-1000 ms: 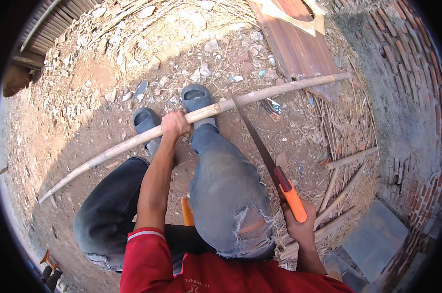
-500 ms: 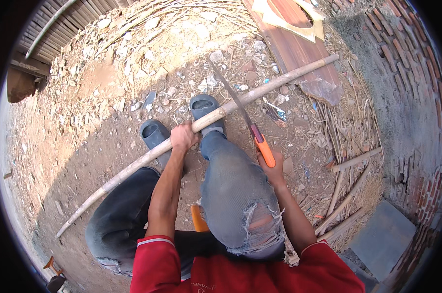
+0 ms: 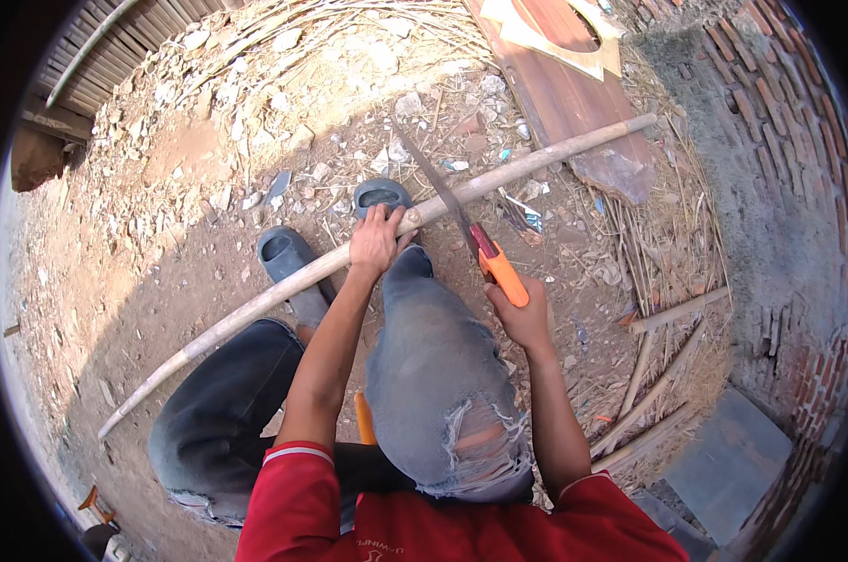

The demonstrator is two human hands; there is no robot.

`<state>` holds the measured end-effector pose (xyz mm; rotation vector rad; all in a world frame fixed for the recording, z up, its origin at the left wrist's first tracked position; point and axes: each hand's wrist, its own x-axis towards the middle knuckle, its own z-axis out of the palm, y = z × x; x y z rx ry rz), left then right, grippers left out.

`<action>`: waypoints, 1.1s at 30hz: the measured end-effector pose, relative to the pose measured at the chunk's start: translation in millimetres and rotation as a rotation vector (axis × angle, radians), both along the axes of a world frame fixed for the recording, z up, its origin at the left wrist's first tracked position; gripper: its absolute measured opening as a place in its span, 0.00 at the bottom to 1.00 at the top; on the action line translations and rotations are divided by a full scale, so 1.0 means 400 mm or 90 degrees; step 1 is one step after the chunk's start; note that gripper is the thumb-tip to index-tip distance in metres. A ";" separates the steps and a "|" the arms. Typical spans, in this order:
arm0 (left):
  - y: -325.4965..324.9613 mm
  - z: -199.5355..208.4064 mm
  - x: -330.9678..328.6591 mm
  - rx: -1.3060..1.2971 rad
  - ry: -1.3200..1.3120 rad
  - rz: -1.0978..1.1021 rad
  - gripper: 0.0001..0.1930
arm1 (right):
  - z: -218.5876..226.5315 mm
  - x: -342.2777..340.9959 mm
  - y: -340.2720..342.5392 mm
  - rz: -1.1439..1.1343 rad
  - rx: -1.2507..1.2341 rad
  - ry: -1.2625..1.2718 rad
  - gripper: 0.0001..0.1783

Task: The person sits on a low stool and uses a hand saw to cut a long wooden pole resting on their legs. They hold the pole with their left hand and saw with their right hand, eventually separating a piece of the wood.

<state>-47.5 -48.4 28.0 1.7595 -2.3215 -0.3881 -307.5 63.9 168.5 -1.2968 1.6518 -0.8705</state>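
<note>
Fingers point(image 3: 381, 215) of the left hand point(image 3: 375, 245) are lying spread over the wooden pole point(image 3: 527, 170) near the centre of the frame, close to the upper grey slipper point(image 3: 383, 185), no longer balling into a fist farther left along it; how firmly they are gripping, I cannot tell. The right hand point(image 3: 525, 318), right of centre, is holding the handsaw point(image 3: 471, 229), its fingers wrapping the orange handle point(image 3: 505, 274). The blade is slanting across the pole, and the handle is sitting much nearer it than a second ago. The pole is running from lower left to upper right, crossing the brown board point(image 3: 560, 103). Support seems to be coming closer to the blade line, likely steadying the pole better but bringing the fingers nearer the teeth.
</note>
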 end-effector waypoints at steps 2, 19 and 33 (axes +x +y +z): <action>-0.004 -0.024 0.001 -0.052 -0.003 0.011 0.29 | 0.013 -0.019 -0.029 -0.007 0.060 -0.064 0.10; -0.041 0.017 -0.016 0.102 -0.030 0.012 0.31 | -0.373 0.046 0.200 0.128 -0.260 0.014 0.14; -0.045 -0.018 -0.001 -0.018 -0.055 -0.059 0.28 | 0.019 -0.023 0.108 -0.125 -0.044 0.052 0.15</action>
